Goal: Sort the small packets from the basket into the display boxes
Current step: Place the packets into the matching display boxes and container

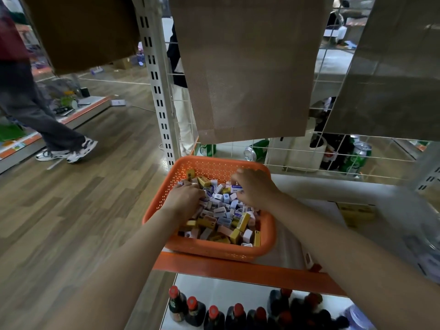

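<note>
An orange perforated basket (pixel 188 166) sits on a white shelf and is full of several small packets (pixel 226 211) in white-purple, yellow and pink. Both my hands are down inside it. My left hand (pixel 184 197) lies on the packets at the basket's left side, fingers curled into the pile with small packets under them. My right hand (pixel 253 186) is over the far right of the pile and pinches a white-purple packet (pixel 236 187) between its fingertips. A yellow display box (pixel 357 211) lies on the shelf to the right of the basket, blurred.
The shelf's orange front edge (pixel 238 270) runs below the basket; dark bottles with red caps (pixel 214 314) stand on the shelf beneath. Brown paper bags (pixel 247 67) hang on a wire grid above. Green cans (pixel 357 158) lie behind the grid. Another person's legs (pixel 47 129) cross the wooden floor at left.
</note>
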The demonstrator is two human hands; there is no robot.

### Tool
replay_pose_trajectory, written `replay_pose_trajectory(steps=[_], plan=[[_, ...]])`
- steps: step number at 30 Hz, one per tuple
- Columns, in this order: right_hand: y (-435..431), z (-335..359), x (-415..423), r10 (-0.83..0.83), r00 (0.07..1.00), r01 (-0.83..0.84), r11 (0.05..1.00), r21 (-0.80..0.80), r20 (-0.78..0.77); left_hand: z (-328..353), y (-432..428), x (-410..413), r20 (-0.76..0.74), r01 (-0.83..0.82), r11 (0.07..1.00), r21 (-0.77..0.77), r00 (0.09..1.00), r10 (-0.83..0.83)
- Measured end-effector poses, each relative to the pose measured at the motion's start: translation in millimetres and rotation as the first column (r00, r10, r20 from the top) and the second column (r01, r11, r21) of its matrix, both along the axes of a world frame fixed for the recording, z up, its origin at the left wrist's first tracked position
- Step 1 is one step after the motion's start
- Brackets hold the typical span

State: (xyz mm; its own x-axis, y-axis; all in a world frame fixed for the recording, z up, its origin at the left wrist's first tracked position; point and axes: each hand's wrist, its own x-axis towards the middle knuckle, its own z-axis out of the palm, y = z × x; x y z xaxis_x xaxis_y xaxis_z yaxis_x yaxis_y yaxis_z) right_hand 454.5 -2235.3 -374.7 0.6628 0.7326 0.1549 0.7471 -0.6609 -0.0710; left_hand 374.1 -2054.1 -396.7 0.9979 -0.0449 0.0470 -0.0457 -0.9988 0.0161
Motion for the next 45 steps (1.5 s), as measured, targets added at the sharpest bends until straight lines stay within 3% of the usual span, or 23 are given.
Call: replay_pose_trajectory(steps=[5, 13, 22, 28, 32, 38, 45], plan=[[-15, 15, 0, 0.007, 1.0, -0.007, 1.0, -0.003, 0.009, 0, -2, -4, 0.016, 0.009, 1.0, 0.015, 1.0, -0.01], [-54, 36, -4, -0.039, 0.998, 0.045, 0.991, 0.126, -0.045, 35, -16, -8, 0.209, 0.041, 0.999, -0.014, 0.977, -0.037], [-130, 51, -11, -0.125, 0.988, 0.132, 0.988, 0.079, -0.092, 58, -86, -6, 0.228, 0.124, 0.992, 0.016, 0.966, -0.124], [-178, 50, -7, -0.19, 0.961, 0.217, 0.969, 0.119, -0.203, 59, -131, 2, 0.235, 0.211, 0.977, 0.002, 0.95, -0.206], [-199, 46, -1, -0.225, 0.943, 0.239, 0.97, 0.03, -0.246, 55, -150, 8, 0.24, 0.236, 0.972, 0.011, 0.943, -0.232], [-212, 34, -2, -0.281, 0.951, 0.282, 0.959, -0.013, -0.132, 53, -163, 10, 0.238, 0.239, 0.971, 0.02, 0.942, -0.237], [-195, -4, 2, -0.335, 0.927, 0.338, 0.941, -0.009, -0.171, 43, -160, 20, 0.224, 0.232, 0.973, 0.002, 0.948, -0.227]])
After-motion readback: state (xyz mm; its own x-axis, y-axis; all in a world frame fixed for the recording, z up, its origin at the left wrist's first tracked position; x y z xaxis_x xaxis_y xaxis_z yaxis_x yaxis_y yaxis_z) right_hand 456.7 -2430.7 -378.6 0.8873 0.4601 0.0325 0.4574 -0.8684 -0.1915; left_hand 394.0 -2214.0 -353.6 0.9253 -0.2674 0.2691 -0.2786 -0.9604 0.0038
